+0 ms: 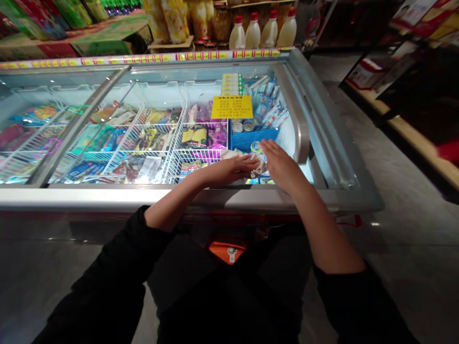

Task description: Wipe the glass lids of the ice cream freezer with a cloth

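Note:
A crumpled whitish cloth (262, 167) lies on the glass top of a chest freezer (143, 198), near its front rim. My left hand (234, 169) presses down on the cloth with its fingers stretched over it, and cloth shows on both sides of them. Beside it, my right hand (281, 162) rests with straight fingers close together, its thumb side at the cloth's edge. Whether the right fingers touch the cloth is hard to tell. Through the glass below the hands show a blue basket (251, 139) and packaged frozen goods.
Wire baskets (154, 126) of packets fill the freezer. A yellow sign (232, 107) and a curved metal handle (301, 129) are near its right end. Bottles with red caps (270, 31) stand behind it. Shelving (398, 119) is at the right; an orange object (225, 251) is low in front.

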`<move>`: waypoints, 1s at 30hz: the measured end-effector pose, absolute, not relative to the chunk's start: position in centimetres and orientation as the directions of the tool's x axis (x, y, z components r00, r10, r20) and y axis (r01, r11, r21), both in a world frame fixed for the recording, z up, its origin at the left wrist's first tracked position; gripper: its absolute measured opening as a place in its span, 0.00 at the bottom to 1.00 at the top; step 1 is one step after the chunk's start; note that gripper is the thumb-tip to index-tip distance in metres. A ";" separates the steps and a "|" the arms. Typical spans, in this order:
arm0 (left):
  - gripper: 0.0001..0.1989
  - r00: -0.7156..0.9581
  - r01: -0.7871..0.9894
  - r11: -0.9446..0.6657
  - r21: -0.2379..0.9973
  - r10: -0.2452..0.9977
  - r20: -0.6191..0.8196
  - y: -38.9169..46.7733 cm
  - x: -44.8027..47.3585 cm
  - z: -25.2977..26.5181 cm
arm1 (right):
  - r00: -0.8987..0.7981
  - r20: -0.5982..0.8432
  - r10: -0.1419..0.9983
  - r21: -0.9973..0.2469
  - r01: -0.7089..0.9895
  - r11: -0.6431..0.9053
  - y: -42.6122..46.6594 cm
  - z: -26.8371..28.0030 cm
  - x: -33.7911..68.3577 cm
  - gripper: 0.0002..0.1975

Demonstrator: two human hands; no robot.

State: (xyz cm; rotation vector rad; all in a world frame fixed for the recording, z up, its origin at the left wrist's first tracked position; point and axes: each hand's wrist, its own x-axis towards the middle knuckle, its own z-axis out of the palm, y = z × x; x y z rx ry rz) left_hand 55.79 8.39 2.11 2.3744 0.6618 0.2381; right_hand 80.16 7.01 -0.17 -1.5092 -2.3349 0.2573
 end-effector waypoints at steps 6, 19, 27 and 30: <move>0.27 0.693 0.581 -0.586 0.565 0.721 0.035 12.5 54.0 1.8 | -0.306 0.253 0.918 -0.306 0.875 0.376 7.0 -0.2 80.4 0.32; 0.27 0.635 0.667 -0.585 0.462 0.770 0.057 12.6 54.9 1.3 | -0.407 0.141 0.902 -0.242 0.869 0.430 8.9 -0.6 79.0 0.33; 0.27 0.455 0.815 -0.445 0.372 0.888 0.064 12.4 51.7 1.1 | -0.400 0.154 0.903 -0.251 0.869 0.427 17.0 1.3 77.7 0.33; 0.30 0.477 0.807 -0.469 0.360 0.876 0.071 9.7 51.1 0.9 | -0.368 0.148 0.918 -0.253 0.883 0.395 19.7 1.3 76.5 0.32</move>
